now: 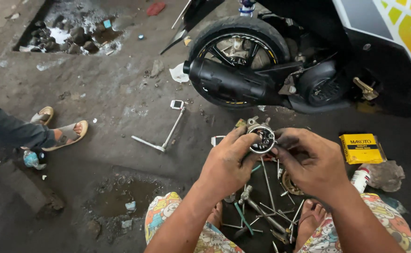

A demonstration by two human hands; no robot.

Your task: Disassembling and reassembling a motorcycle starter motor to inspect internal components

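Observation:
My left hand point(226, 164) and my right hand point(311, 161) together hold a small round metal engine part point(261, 137) with lugs on its rim, raised in front of me. Left fingers curl around its left side, right fingers pinch its right side. Both hands are smeared with dark grease. Below them, between my knees, several long metal tools point(261, 208) lie on the ground.
A scooter's rear wheel point(236, 51) and black exhaust point(229, 84) stand just beyond. An L-shaped wrench point(165, 133) lies on the concrete to the left. A yellow box point(361, 148) and a rag point(385, 175) sit at right. Another person's sandalled feet point(62, 129) rest at far left. A rubble pit point(72, 33) lies beyond.

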